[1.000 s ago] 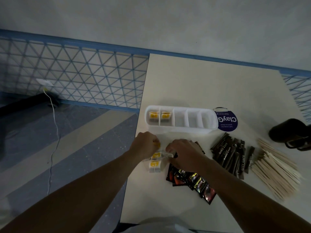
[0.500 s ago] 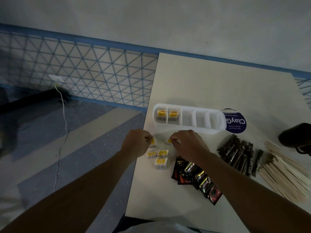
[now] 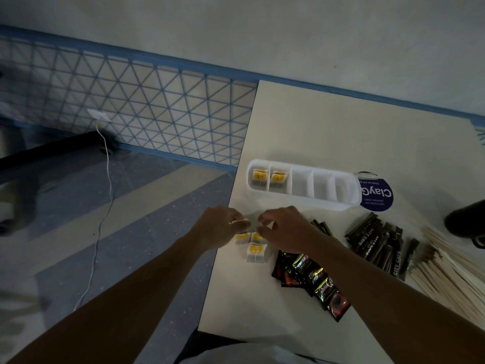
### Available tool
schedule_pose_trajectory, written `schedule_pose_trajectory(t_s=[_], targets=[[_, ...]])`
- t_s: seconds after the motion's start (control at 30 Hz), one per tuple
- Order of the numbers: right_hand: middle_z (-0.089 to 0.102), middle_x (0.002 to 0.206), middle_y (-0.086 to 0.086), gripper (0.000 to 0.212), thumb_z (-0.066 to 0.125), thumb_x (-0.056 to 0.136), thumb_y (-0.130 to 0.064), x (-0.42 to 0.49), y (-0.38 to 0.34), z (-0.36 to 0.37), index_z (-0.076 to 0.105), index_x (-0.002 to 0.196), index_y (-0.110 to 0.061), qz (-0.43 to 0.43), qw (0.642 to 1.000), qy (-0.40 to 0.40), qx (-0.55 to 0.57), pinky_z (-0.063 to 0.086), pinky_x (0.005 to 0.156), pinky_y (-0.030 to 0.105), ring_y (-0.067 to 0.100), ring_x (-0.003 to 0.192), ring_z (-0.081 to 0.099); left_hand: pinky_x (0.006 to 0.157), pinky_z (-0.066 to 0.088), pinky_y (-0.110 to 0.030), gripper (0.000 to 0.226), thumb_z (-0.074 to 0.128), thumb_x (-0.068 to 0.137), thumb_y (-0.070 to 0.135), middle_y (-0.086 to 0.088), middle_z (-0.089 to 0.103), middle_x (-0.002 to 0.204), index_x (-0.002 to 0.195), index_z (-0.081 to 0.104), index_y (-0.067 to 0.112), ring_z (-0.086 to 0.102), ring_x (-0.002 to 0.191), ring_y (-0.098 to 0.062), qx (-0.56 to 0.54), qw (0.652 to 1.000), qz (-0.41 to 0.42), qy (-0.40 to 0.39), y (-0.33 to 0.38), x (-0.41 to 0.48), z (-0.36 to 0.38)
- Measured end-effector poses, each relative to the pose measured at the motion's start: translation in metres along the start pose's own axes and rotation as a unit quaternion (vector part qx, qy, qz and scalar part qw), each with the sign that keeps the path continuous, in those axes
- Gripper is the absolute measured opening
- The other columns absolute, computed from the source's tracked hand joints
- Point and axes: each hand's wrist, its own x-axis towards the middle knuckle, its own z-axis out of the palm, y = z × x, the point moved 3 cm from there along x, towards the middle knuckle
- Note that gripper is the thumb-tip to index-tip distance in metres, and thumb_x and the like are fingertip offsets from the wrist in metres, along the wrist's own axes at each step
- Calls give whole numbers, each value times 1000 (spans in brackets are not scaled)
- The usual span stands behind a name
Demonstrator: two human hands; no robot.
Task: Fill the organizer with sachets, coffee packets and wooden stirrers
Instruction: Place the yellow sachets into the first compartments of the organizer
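Left hand (image 3: 220,227) curled at the table's near-left edge, fingertips pinching a sachet (image 3: 237,221) by its pale rim — only a sliver of it shows. Right hand (image 3: 284,228) just beside it, fingers hooked down over the same spot; whether it holds anything I cannot tell. Three loose sachets (image 3: 255,252), yellow-labelled, lie flat on the table (image 3: 315,122) directly below the hands, touching one another. Organizer (image 3: 301,205) stands just beyond, a long white tray. Its two leftmost compartments each hold filed sachets (image 3: 258,177) upright; the other three look bare. Coffee packets (image 3: 312,279) fan out under the right forearm, dark stick packets (image 3: 378,243) farther right, wooden stirrers (image 3: 446,274) heaped at the far right.

Handling, as judged: sachets are featherweight, thin, limp paper — possibly with string and tag that could snag a neighbour. Best taken by the sealed edge between thumb and forefinger, kept on edge, and slid down into a slot without crumpling.
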Motion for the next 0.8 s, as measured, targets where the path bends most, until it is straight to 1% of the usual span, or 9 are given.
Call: schedule_pose_trajectory(t_s=[0.07,0.13,0.3,0.37,0.47,0.53,0.63,0.7,0.8], targets=[[71,117,-2,41,67,89,-36,-1,-1,-2,66,125,-16,-3,1000,-13,-4,54,91,36,16,98,64,80,50,-29,38,65,89,44,-2,72,104,114,69,15,68,95,-19,-3,1000,-1,-23,-2,0,1],[70,119,-1,46,71,86,-35,-2,-1,-2,65,128,-16,-8,1000,-23,-13,53,93,38,17,100,63,74,48,-25,32,72,85,37,-2,72,100,109,70,16,69,92,-21,5,999,4,-34,-3,1,3],[70,118,3,48,75,85,-40,4,2,6,66,125,-15,-3,999,-31,-43,52,92,40,22,99,64,83,50,-27,41,80,78,28,-7,71,107,113,68,11,67,95,-22,23,1000,-7,-7,2,-1,13],[70,114,5,46,74,85,-42,6,1,10,68,121,-15,0,998,-25,-56,52,91,39,24,100,63,79,46,-25,35,77,79,32,-5,72,102,108,68,14,67,91,-20,54,998,-2,17,3,0,20],[69,110,5,42,73,85,-42,9,0,16,69,117,-15,4,997,-17,-69,51,89,39,24,100,61,74,42,-23,17,62,90,31,-3,71,93,97,66,16,67,85,-18,131,990,22,49,8,1,31],[70,104,3,36,72,85,-40,10,0,19,71,112,-16,8,997,-11,-79,53,85,39,24,97,62,75,41,-23,15,54,94,26,-1,70,89,92,66,17,67,84,-18,144,987,30,72,10,2,35],[70,96,5,24,70,86,-30,12,1,21,73,105,-15,13,995,2,-94,54,77,36,25,89,63,78,42,-22,16,55,92,21,-3,72,90,91,71,16,68,85,-21,144,984,34,96,12,3,36],[70,95,7,19,67,88,-23,12,2,20,74,104,-14,13,996,11,-91,53,78,37,26,90,61,83,46,-25,16,58,91,20,-4,73,90,92,74,14,68,82,-21,127,986,30,106,13,5,35],[72,93,6,17,66,86,-15,11,5,18,75,101,-14,3,997,35,-67,53,79,36,26,90,61,78,46,-21,15,61,91,19,-2,74,87,93,75,15,64,71,-15,82,989,18,124,11,7,31]])
